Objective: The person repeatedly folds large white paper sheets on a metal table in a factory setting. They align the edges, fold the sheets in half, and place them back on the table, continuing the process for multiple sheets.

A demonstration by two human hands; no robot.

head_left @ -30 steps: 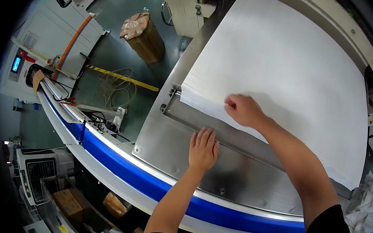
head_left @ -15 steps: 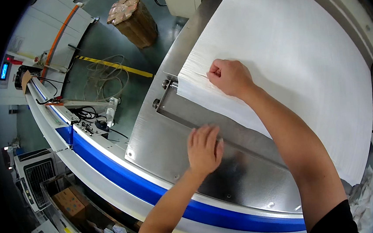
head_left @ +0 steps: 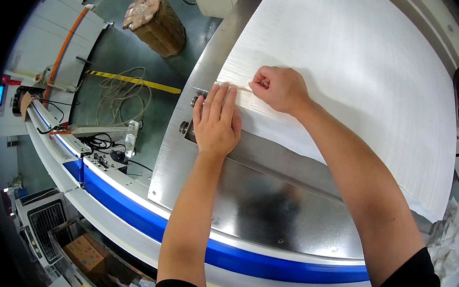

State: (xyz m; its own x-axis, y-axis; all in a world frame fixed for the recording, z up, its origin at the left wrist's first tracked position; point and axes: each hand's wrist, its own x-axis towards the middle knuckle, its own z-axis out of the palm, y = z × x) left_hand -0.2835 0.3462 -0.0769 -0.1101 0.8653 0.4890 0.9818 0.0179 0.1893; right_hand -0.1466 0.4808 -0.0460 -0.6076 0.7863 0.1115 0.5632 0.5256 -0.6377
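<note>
A broad white sheet (head_left: 364,79), cloth-like with fine parallel lines, lies over the metal table (head_left: 277,204). Its near left corner is rippled, and its lower edge hangs loosely over a recess in the metal. On that corner my left hand (head_left: 216,122) rests flat, fingers stretched and close together, partly covering a metal bar with round knobs (head_left: 184,127). Just to its right, above the sheet, my right hand (head_left: 282,89) is closed in a pinch. What its fingertips hold, if anything, is too small to make out.
A blue strip (head_left: 115,198) runs along the table's near edge. Beyond the table stand a taped brown carton (head_left: 155,25) and a coil of hose (head_left: 118,101) on the floor. Crumpled white material (head_left: 450,239) is at the right; a bin with a cardboard box (head_left: 84,254) is lower left.
My left hand has moved up and left from above the bare metal onto the sheet's corner. My right hand stays closed in nearly the same place. The view has shifted slightly.
</note>
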